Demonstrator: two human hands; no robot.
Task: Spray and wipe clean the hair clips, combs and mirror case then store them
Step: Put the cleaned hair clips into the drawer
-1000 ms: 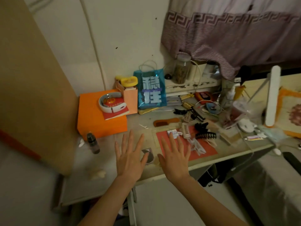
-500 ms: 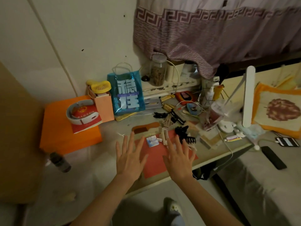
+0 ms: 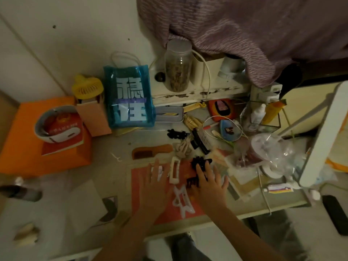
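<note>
Two hands over red mat (image 3: 143,213) at desk front. L hand (image 3: 156,187) flat, fingers straight, spread, holding nothing. R hand (image 3: 211,185) fingers spread wide, tips touching black claw clip (image 3: 199,162). White rect. clip (image 3: 174,172) btwn hands; brown comb (image 3: 150,151) just behind mat.

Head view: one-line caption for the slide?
Both open hands, left hand and right hand, reach over hair clips on a red mat, brown comb behind.
</note>
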